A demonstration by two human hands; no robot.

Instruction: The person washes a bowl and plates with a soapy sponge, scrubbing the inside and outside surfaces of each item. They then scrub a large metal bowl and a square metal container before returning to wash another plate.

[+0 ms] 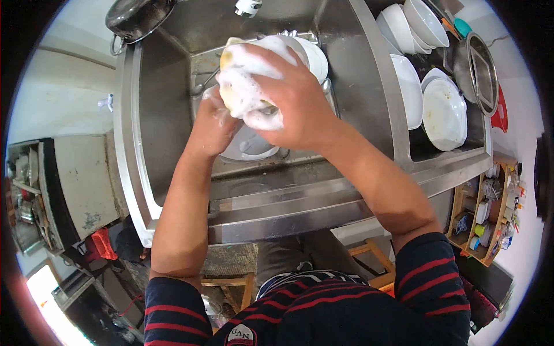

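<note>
Over the steel sink (173,115), my right hand (294,98) presses a foamy yellow sponge (245,86) against a white dish. My left hand (213,124) grips that white dish (254,147) from the left and below; suds cover its fingers. More white bowls (314,57) lie stacked in the sink just behind the hands, partly hidden by foam.
Several white bowls and plates (444,112) stand in the right basin, with a steel pan (482,69) beyond them. A dark pot (138,17) sits at the sink's far left corner. A wooden shelf of jars (490,213) is at the right, a counter (75,173) at the left.
</note>
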